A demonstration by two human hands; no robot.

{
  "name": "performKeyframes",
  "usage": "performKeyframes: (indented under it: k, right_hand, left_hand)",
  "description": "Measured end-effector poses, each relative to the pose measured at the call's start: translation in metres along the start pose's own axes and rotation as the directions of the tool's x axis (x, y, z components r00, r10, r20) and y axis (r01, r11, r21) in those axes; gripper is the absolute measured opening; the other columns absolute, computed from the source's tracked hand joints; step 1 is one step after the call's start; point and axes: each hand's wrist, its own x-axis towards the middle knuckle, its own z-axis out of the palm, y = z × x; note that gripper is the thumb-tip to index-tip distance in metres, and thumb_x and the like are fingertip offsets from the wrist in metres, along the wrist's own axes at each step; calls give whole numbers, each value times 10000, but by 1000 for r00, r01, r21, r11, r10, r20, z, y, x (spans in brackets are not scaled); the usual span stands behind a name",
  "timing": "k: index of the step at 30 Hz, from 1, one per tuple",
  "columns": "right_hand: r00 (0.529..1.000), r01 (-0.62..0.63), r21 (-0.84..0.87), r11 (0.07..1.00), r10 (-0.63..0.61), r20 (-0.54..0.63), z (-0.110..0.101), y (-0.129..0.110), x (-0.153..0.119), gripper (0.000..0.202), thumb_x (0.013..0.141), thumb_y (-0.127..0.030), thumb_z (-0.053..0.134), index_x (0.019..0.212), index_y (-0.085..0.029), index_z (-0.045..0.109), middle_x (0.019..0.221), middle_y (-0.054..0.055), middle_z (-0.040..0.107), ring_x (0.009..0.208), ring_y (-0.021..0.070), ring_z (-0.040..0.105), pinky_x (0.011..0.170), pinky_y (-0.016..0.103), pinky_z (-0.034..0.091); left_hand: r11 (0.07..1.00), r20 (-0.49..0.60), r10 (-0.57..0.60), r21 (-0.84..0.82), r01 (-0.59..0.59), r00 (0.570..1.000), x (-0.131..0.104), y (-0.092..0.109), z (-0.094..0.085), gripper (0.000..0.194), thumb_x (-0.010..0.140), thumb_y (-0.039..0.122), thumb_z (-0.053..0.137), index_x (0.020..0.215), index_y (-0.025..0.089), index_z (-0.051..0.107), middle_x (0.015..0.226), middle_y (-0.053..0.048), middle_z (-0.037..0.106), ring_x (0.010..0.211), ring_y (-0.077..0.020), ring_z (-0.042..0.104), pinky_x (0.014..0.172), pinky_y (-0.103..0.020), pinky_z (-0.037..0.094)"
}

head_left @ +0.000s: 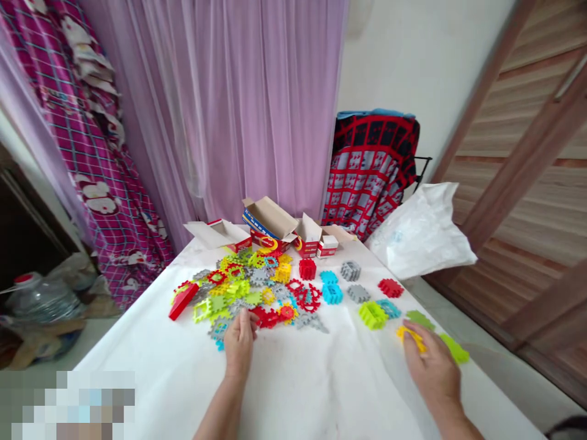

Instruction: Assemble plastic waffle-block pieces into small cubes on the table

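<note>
My right hand point(433, 363) is closed on a yellow toothed plastic piece point(411, 337) at the right side of the table. Two flat lime-green pieces point(454, 348) lie around that hand. Just left of it are a lime-green block point(372, 315) and a blue piece point(389, 308). My left hand point(241, 342) is at the near edge of a mixed heap of gear-shaped and toothed pieces point(238, 287), with its fingers curled together. Whatever may be between those fingers is hidden. Red pieces point(268, 316) lie right beside its fingertips.
Several opened cardboard boxes point(270, 217) stand along the table's far edge. Separate blue point(332, 294), grey point(350, 271) and red stacks point(391, 288) sit right of the heap. A white plastic bag point(422, 232) hangs past the right edge. A white cover point(302, 385) lies over the table.
</note>
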Motion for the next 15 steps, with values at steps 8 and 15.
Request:
performKeyframes:
  k: [8,15]
  right_hand:
    - [951,199,398,895,-275,141,95,-153,-9,231,878,-216,460,933,-243,683,912,56,726,853,215,684,781,353,569]
    - [967,-13,425,905,-98,237,122,-153,-25,277,869,-305,434,851,-202,691,837,61,732,774,190,684,699,291,551]
  left_hand:
    - [998,8,40,48,-41,999,-2,-2,0,616,833,721,301,582,216,549,420,40,466,397,-135,487,439,-241,390]
    - [974,58,109,195,-118,992,-17,-3,-5,617,895,641,236,599,211,564,442,33,508,397,-118,507,452,-221,419]
